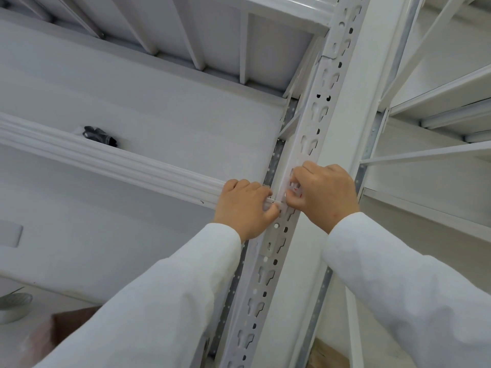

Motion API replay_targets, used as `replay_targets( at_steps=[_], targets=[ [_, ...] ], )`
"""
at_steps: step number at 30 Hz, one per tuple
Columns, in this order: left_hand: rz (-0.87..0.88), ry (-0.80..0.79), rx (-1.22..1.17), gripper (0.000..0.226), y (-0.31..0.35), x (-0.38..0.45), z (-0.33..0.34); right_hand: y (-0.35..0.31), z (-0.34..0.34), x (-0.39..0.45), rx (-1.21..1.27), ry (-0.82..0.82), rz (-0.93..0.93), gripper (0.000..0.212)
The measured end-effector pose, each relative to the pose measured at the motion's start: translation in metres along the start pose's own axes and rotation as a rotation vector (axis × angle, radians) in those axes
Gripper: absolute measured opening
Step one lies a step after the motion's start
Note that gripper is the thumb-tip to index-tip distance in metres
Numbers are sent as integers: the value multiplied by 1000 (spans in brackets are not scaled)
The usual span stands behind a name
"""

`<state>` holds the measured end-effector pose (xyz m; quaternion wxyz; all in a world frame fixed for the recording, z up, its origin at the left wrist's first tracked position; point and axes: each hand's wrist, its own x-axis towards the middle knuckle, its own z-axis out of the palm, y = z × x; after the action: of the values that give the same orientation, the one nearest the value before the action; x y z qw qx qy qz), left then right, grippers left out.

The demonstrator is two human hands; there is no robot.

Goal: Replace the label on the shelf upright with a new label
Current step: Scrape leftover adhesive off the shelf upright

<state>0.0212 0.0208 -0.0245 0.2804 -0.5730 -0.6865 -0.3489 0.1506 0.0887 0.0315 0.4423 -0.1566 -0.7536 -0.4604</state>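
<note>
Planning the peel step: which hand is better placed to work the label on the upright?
Probably right hand: its fingertips pinch the label on the upright. Left hand grips the edge beside it.

White slotted shelf upright (pixel 305 144) — white shelf (pixel 111 158) bearing a dark bundle (pixel 99 135).

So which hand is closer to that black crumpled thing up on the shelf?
The left hand. It grips the white slotted metal upright on the side facing the black crumpled thing. The right hand is on the upright's far side, farther away.
</note>
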Motion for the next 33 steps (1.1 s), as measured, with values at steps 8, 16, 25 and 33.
replay_targets(
  at_steps=[8,16,25,33],
  targets=[
    [1,3,-18,40,-2,1,0,11,1,-7,162,61,-66,24],
    [7,15,-18,41,-3,1,2,1,3,-6,204,-34,-48,9],
    [8,31,-8,41,-3,1,4,1,-1,1,202,-156,10,5],
    [16,12,-6,45,-4,1,2,7,-2,20,174,-170,128,7]
  ],
)
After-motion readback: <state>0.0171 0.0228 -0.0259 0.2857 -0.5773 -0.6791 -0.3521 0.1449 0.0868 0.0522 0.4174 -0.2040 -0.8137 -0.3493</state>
